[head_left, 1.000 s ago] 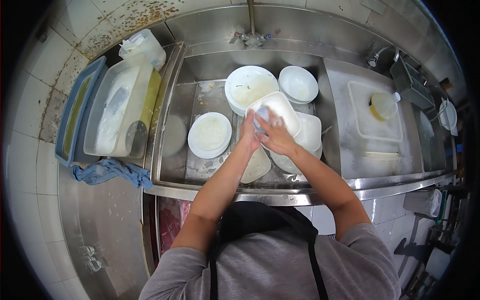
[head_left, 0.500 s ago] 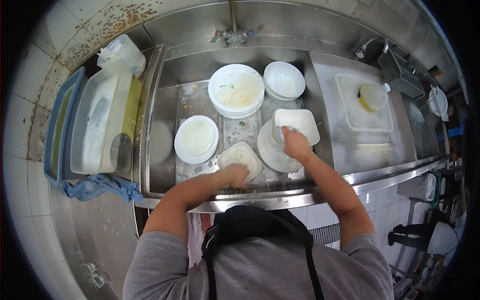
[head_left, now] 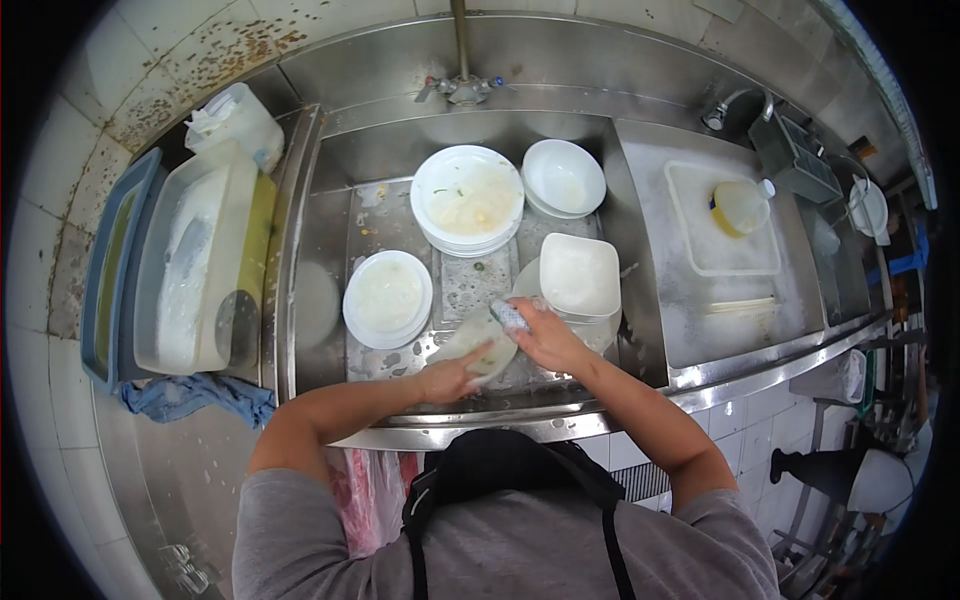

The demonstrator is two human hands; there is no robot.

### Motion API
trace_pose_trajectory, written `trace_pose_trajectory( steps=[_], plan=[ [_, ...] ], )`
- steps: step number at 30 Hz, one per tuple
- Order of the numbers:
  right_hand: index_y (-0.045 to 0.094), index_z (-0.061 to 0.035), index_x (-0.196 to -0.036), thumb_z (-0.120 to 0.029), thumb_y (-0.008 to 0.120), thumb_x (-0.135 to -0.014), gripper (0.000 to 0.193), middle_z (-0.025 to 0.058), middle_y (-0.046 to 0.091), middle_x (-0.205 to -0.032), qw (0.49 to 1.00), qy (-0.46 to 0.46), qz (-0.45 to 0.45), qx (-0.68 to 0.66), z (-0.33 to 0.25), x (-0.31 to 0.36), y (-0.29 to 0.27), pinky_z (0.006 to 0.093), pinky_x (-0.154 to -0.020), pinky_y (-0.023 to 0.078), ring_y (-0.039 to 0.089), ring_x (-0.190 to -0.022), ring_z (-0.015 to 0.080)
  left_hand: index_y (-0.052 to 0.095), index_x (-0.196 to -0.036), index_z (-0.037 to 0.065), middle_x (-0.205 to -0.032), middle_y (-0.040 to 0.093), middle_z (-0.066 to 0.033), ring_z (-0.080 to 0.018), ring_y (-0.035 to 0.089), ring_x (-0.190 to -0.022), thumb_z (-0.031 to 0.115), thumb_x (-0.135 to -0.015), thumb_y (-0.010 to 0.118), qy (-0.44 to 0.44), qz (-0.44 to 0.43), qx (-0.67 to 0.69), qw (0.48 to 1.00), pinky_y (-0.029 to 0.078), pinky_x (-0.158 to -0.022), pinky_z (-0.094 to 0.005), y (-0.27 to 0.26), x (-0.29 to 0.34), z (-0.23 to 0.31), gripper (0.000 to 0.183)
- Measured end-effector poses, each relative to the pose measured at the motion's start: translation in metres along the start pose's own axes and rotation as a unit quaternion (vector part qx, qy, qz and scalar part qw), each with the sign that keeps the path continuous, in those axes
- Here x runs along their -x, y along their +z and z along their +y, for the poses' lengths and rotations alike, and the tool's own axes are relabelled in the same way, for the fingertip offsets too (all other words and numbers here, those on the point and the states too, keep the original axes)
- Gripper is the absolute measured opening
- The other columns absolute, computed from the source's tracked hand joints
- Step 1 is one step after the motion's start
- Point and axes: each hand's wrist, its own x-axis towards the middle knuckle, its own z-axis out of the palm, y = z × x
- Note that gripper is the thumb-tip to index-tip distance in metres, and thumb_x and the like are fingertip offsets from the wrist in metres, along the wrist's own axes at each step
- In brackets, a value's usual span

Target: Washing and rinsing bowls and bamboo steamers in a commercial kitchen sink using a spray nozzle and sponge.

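Observation:
My left hand (head_left: 449, 378) grips the near rim of a white squarish bowl (head_left: 462, 338), which is tilted above the sink floor. Against the bowl's right side, my right hand (head_left: 548, 338) is closed round a grey-green scrubbing pad (head_left: 510, 316). To the right, a clean-looking white square bowl (head_left: 580, 275) rests on a large plate (head_left: 604, 338), partly hidden by my right hand and the bowl. A stack of white plates with food scraps (head_left: 467, 200) stands farther back. Left of my hands is a smaller plate stack (head_left: 388, 298).
Round white bowls (head_left: 563, 177) are stacked at the sink's back right. The steel sink (head_left: 325, 265) has a tap (head_left: 467, 90) behind it. A soapy tub (head_left: 190, 260) and blue cloth (head_left: 200, 385) lie left. On the foamy right counter stands a yellow-liquid jug (head_left: 741, 208).
My right hand has left the square bowl at right and brought the scrubbing pad to the other bowl. My left hand has shifted slightly, and that bowl is now tilted.

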Motion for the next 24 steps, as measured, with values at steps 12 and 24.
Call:
trace_pose_trajectory(
  steps=[12, 24],
  plan=[
    [0.058, -0.0135, -0.101, -0.021, 0.065, -0.067, 0.035, 0.0125, 0.049, -0.114, 0.952, -0.173, 0.250, -0.017, -0.041, -0.086, 0.037, 0.0466, -0.082, 0.038, 0.046, -0.102, 0.0336, 0.047, -0.109, 0.002, -0.101, 0.056, -0.0081, -0.0202, 0.056, -0.091, 0.008, -0.082, 0.050, -0.238, 0.496, 0.663, 0.508, 0.047, -0.078, -0.0368, -0.087, -0.015, 0.031, 0.028],
    [0.050, 0.0024, -0.105, -0.011, 0.072, -0.060, 0.052, 0.0148, 0.059, -0.092, 0.851, 0.097, -0.078, -0.509, -0.054, -0.053, 0.020, 0.0338, -0.069, 0.050, 0.060, -0.079, 0.0227, 0.039, -0.117, 0.000, -0.111, 0.049, -0.0166, -0.0289, 0.053, -0.096, 0.045, -0.080, 0.045, -0.177, 0.501, 0.752, 0.391, 0.042, -0.085, -0.0395, -0.077, -0.038, -0.012, 0.058]
  ],
)
